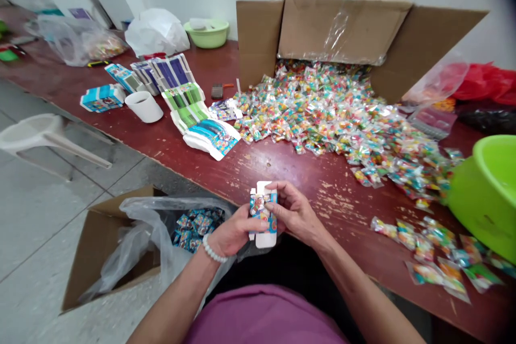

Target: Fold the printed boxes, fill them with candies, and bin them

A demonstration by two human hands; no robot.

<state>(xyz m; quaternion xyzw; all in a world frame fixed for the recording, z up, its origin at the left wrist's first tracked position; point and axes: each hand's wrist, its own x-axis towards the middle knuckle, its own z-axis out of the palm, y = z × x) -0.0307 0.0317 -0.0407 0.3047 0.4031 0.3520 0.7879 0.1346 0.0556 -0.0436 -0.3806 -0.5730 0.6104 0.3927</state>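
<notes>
Between my two hands, over the table's front edge, is a small printed carton (260,209), blue with coloured pictures, its white end flaps sticking out. My left hand (237,228) is closed on its left side, the thumb across the front. On the right edge, my right hand (293,209) pinches the carton with thumb and fingers near its upper part. Whether anything is inside the carton cannot be seen. Behind it, a big heap of small clear candy packets (322,113) spills over the table. Rows of flat cartons (213,137) in blue, green and purple lie to the left.
A large opened cardboard box (342,32) backs the heap. Right stands a green tub (484,193), with loose packets (439,252) before it. On the floor at left, a plastic-lined box (108,247) holds small blue packs (197,228). A white stool (36,134) and tape roll (144,107) are farther left.
</notes>
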